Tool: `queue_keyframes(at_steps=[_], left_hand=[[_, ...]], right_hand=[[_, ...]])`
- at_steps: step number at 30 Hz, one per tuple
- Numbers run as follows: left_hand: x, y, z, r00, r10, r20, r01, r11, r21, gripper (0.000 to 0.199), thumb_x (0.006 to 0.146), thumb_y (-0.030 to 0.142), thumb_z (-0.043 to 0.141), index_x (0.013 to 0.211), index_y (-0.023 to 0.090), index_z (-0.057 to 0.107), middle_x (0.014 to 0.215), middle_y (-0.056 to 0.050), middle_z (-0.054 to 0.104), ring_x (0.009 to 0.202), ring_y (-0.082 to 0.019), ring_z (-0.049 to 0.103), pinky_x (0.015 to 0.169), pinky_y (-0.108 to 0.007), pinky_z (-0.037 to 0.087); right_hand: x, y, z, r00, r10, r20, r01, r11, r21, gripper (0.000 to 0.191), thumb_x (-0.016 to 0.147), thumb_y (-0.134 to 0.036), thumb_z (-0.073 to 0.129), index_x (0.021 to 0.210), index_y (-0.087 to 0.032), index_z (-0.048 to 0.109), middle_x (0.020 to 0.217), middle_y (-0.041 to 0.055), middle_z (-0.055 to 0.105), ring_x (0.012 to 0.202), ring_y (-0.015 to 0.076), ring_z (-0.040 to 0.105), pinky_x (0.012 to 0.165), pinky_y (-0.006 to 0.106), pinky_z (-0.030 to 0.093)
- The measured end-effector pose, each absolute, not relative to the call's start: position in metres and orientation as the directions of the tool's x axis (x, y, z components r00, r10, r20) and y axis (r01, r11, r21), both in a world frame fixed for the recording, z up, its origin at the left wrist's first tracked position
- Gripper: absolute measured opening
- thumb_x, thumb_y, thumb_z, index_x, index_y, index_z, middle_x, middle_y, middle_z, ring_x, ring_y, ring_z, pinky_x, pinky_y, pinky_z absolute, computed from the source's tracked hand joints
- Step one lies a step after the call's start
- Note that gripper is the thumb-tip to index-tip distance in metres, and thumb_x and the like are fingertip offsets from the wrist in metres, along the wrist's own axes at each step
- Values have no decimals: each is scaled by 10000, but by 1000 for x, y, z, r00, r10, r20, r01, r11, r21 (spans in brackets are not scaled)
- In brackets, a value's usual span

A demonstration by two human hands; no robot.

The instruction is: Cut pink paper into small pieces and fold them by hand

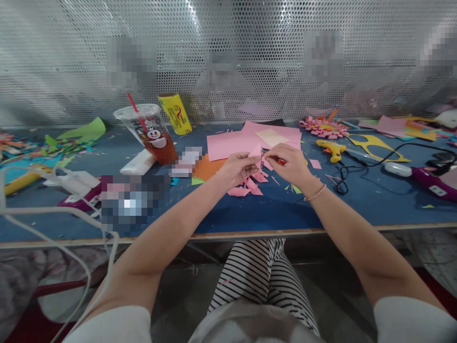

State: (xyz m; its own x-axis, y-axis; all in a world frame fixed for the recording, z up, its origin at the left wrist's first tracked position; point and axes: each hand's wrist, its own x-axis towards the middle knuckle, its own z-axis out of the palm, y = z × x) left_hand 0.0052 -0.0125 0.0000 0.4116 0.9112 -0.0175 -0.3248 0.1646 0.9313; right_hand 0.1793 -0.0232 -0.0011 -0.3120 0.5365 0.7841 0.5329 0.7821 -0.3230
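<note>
My left hand (237, 169) is closed on a small piece of pink paper (255, 151), which stands up between thumb and fingers. Right at the paper's edge, the fingertips of my right hand (291, 164) are pinched together. Under that palm shows a small red tool (282, 162); my fingers hide most of it, so its kind is unclear. Below both hands lies a loose pile of cut pink paper pieces (252, 186). Pink sheets (226, 143) are spread behind them, with a pale yellow sheet (273, 137) on top and orange paper (210, 170) at the left.
A plastic drink cup (153, 136) with a red straw and a yellow packet (175, 114) stand left of centre. On the right are a yellow glue gun (332, 149) with black cord, a pink paper flower (323, 127) and cut-out yellow paper (376, 146). White cables (80, 209) cross the left side.
</note>
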Motion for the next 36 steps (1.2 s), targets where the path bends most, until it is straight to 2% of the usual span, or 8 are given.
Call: queue_keyframes(at_steps=[6, 11, 18, 23, 29, 36], left_hand=[[5, -11, -2, 429, 903, -2, -318, 153, 936, 155, 617, 181, 713, 701, 104, 608, 611, 1, 607, 561, -58, 574, 627, -206, 485], [5, -11, -2, 437, 899, 4, -311, 147, 939, 161, 610, 183, 717, 690, 100, 605, 594, 8, 599, 541, -52, 567, 618, -204, 485], [8, -14, -1, 404, 912, 75, -321, 64, 945, 218, 558, 189, 747, 701, 97, 610, 626, 6, 615, 570, -62, 580, 623, -219, 496], [9, -15, -1, 389, 918, 69, -322, 65, 944, 248, 530, 197, 764, 671, 93, 587, 648, -8, 629, 595, -69, 587, 624, -216, 495], [9, -16, -1, 407, 911, 68, -328, 76, 941, 216, 557, 191, 747, 695, 89, 616, 634, 2, 615, 557, -47, 564, 589, -186, 479], [8, -15, 0, 404, 913, 51, -317, 88, 944, 197, 567, 192, 740, 662, 92, 599, 618, -1, 607, 553, -53, 562, 588, -199, 476]], right_hand=[[177, -25, -1, -285, 536, 794, 518, 783, -343, 89, 767, -203, 530, 766, -212, 619, 741, 26, 609, 697, 146, 550, 639, 299, 452], [175, -26, -2, -264, 597, 758, 519, 750, -410, 64, 742, -189, 540, 749, -208, 601, 750, 20, 599, 679, 136, 542, 600, 278, 453], [174, -26, -2, -244, 626, 741, 517, 730, -446, 80, 711, -150, 525, 733, -205, 579, 738, 16, 584, 654, 129, 533, 566, 264, 447], [175, -26, -2, -255, 619, 743, 538, 729, -422, 82, 722, -159, 516, 739, -211, 578, 749, 22, 587, 671, 139, 535, 587, 279, 454], [178, -25, -3, -299, 530, 793, 512, 791, -336, 101, 766, -196, 516, 760, -232, 611, 753, 21, 603, 748, 159, 558, 712, 325, 463], [176, -28, -2, -270, 545, 794, 508, 781, -364, 101, 769, -217, 530, 763, -240, 629, 755, 22, 615, 740, 162, 563, 706, 331, 465]])
